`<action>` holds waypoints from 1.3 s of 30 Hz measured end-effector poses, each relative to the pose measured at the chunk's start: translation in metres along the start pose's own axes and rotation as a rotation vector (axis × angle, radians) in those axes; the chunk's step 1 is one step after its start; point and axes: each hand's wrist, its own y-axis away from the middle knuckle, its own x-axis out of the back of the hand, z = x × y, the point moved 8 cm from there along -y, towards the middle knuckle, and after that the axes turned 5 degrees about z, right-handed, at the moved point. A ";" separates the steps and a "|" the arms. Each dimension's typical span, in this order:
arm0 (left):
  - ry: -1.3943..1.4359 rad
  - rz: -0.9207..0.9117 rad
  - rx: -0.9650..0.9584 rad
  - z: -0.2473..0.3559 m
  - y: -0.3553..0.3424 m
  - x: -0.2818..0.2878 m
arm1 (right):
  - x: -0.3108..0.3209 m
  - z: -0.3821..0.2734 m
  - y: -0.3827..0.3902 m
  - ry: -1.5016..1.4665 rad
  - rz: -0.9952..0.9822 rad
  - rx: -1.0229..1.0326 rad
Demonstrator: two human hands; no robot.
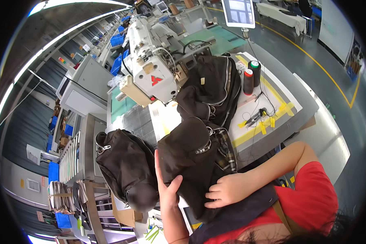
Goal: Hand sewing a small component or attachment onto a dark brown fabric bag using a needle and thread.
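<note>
A dark brown bag (191, 154) with silver zips and a plaid lining lies on the sewing table (280, 118) in front of me. My left hand (166, 189) presses flat against its lower left side, fingers up. Against its lower right part rests my right hand (227, 189), its fingers curled on the fabric. The bag's upper part (211, 87) reaches up beside the white sewing machine (150, 69). A second dark brown bag (128, 166) lies to the left, close to my left hand.
Two thread cones (251, 77) stand on the table's right side, with snips and cables (258, 116) near yellow tape marks. A metal rack (75, 158) and stacked papers (63, 197) are at left. A screen (239, 12) stands behind the table.
</note>
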 end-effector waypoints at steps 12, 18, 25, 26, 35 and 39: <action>0.549 0.222 0.250 -0.080 0.010 0.046 | 0.088 0.117 0.088 -0.487 1.066 -0.719; 0.847 0.278 0.354 -0.104 0.012 0.046 | 0.040 0.125 0.071 -1.502 0.989 -0.796; -0.852 0.355 -0.543 0.036 0.037 -0.016 | 0.048 0.122 0.064 -1.597 1.239 -0.831; -0.984 0.164 -0.583 0.043 0.043 -0.039 | 0.050 0.118 0.058 -1.609 1.240 -0.814; -0.930 0.153 -0.474 0.023 0.016 -0.044 | 0.057 0.111 0.031 -1.471 1.012 -0.794; -0.596 0.208 -0.287 0.026 0.006 -0.021 | 0.071 0.105 0.033 -0.959 0.651 -0.809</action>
